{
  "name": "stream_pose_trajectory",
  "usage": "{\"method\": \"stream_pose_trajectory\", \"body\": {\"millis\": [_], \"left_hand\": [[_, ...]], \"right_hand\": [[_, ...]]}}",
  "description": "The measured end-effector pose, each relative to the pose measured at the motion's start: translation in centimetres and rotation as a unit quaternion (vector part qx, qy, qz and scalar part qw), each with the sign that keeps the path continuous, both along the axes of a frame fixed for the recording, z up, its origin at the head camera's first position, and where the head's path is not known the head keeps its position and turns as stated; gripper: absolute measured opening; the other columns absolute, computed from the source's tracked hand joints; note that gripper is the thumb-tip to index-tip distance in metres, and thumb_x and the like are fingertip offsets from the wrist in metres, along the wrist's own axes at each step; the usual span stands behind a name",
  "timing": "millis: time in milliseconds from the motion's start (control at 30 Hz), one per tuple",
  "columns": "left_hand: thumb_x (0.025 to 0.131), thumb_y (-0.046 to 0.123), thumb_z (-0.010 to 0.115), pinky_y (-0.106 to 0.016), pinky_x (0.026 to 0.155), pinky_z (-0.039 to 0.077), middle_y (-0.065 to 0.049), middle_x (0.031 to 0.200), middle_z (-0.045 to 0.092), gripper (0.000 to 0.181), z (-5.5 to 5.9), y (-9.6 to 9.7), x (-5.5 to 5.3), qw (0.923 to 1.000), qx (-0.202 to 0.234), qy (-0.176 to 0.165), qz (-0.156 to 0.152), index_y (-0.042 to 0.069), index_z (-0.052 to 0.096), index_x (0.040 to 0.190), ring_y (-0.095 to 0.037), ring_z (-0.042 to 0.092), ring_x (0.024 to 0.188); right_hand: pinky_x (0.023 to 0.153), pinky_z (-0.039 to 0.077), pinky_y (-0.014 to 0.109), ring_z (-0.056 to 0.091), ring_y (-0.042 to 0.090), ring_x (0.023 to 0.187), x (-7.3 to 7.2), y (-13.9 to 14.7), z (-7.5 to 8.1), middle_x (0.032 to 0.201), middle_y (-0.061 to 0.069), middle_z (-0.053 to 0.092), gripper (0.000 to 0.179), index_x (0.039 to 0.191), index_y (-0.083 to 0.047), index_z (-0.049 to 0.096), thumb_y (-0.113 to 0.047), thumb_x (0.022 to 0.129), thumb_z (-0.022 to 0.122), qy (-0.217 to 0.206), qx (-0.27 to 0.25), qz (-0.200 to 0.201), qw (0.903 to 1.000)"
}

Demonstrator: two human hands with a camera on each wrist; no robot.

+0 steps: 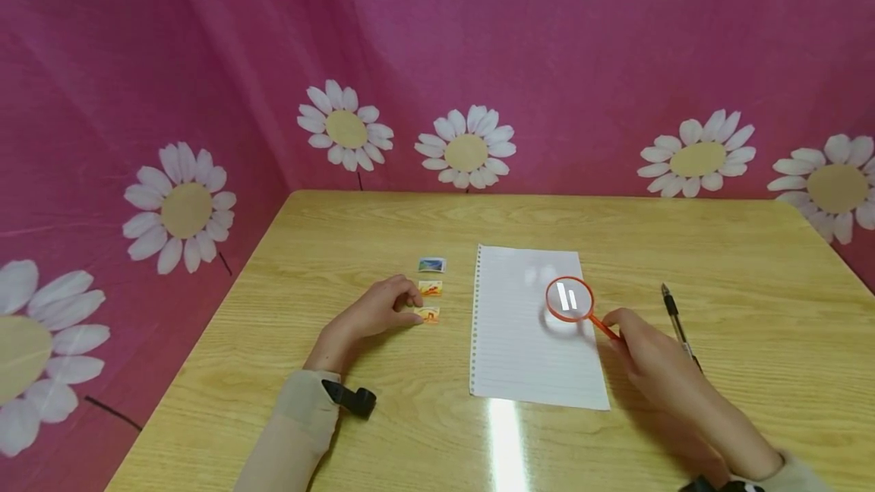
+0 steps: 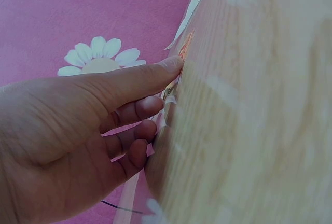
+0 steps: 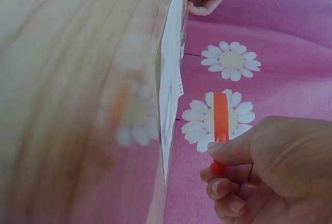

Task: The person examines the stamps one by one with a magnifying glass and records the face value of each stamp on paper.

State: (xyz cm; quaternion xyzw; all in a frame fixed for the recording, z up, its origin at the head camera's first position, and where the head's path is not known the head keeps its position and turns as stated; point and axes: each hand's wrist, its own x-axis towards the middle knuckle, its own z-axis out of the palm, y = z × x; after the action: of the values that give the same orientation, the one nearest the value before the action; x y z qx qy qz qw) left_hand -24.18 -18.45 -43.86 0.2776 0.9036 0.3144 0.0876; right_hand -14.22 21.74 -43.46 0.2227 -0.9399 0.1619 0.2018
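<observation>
My right hand point(image 1: 649, 359) grips a magnifying glass point(image 1: 593, 317) by its red handle, thumb along it. Its round lens hangs over the right side of a lined sheet of paper point(image 1: 526, 355); in the right wrist view the red frame point(image 3: 221, 115) shows edge-on above the tabletop. Left of the paper, three small stamp-like pictures lie in a column: a blue-green one point(image 1: 432, 265), a yellow-red one point(image 1: 431, 288) and an orange one point(image 1: 430, 314). My left hand point(image 1: 376, 310) touches the orange one with its thumb tip; the other fingers point(image 2: 136, 111) are loosely bent beside it.
A black-tipped pen point(image 1: 677, 321) lies uncapped to the right of the paper, close behind my right hand. The wooden table point(image 1: 369, 219) is glossy and reflects light near its front. A pink cloth with white daisies point(image 1: 547, 44) hangs behind and to the left.
</observation>
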Motion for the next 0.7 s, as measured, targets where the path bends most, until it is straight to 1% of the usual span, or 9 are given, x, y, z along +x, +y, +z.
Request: {"method": "stream_pose_trajectory", "body": {"millis": [100, 200, 367, 533, 600, 700], "left_hand": [[0.086, 0.017, 0.075, -0.022, 0.073, 0.038, -0.006, 0.089, 0.055, 0.02, 0.0, 0.0, 0.0, 1.0, 0.007, 0.005, -0.004, 0.008, 0.063, 0.098, -0.013, 0.046, 0.081], [0.086, 0.017, 0.075, -0.021, 0.073, 0.038, -0.007, 0.09, 0.055, 0.02, 0.1, 0.0, 0.1, 1.0, 0.008, 0.002, -0.003, 0.008, 0.063, 0.098, -0.014, 0.046, 0.081], [0.086, 0.016, 0.075, -0.022, 0.072, 0.037, -0.007, 0.09, 0.054, 0.019, 0.2, 0.1, 0.1, 0.9999, 0.009, -0.014, 0.004, 0.007, 0.063, 0.098, -0.014, 0.045, 0.081], [0.086, 0.016, 0.075, -0.022, 0.072, 0.037, -0.007, 0.089, 0.053, 0.019, 0.1, 0.1, 0.1, 0.9998, 0.008, -0.016, 0.007, 0.007, 0.063, 0.098, -0.014, 0.045, 0.081], [0.086, 0.016, 0.075, -0.022, 0.073, 0.037, -0.007, 0.089, 0.054, 0.019, 0.1, 0.1, 0.1, 0.9999, 0.006, -0.009, 0.003, 0.008, 0.063, 0.098, -0.014, 0.045, 0.081], [0.086, 0.017, 0.075, -0.022, 0.074, 0.038, -0.006, 0.09, 0.055, 0.019, 0.2, 0.0, 0.1, 1.0, -0.002, 0.005, -0.005, 0.008, 0.063, 0.099, -0.014, 0.046, 0.082]], "right_hand": [[0.053, 0.039, 0.024, 0.048, 0.006, 0.062, 0.0, -0.2, 0.0, 0.082, -0.001, 0.062, 0.035, 0.104, -0.007, 0.057, 0.005, 0.077, 0.075, -0.011, 0.002, 0.002, 0.9999], [0.053, 0.039, 0.025, 0.048, 0.006, 0.062, -0.1, -0.4, 0.0, 0.083, -0.002, 0.062, 0.034, 0.105, -0.008, 0.057, 0.004, 0.079, 0.075, -0.023, 0.002, -0.001, 0.9997], [0.054, 0.04, 0.025, 0.047, 0.005, 0.062, -0.1, -0.9, 0.0, 0.081, -0.003, 0.06, 0.034, 0.104, -0.009, 0.057, 0.004, 0.079, 0.074, -0.03, -0.005, 0.004, 0.9995], [0.055, 0.041, 0.025, 0.05, 0.005, 0.064, -0.2, -1.3, -0.1, 0.086, -0.001, 0.062, 0.035, 0.103, -0.008, 0.056, 0.007, 0.076, 0.074, -0.003, -0.011, 0.031, 0.9994], [0.055, 0.042, 0.025, 0.051, 0.006, 0.065, -0.3, -1.5, -0.1, 0.089, 0.0, 0.063, 0.036, 0.102, -0.007, 0.056, 0.008, 0.075, 0.074, 0.007, -0.012, 0.041, 0.9991], [0.056, 0.044, 0.025, 0.053, 0.007, 0.066, -0.3, -1.7, -0.1, 0.09, 0.001, 0.063, 0.038, 0.102, -0.007, 0.056, 0.011, 0.074, 0.073, 0.008, -0.012, 0.05, 0.9986]]}}
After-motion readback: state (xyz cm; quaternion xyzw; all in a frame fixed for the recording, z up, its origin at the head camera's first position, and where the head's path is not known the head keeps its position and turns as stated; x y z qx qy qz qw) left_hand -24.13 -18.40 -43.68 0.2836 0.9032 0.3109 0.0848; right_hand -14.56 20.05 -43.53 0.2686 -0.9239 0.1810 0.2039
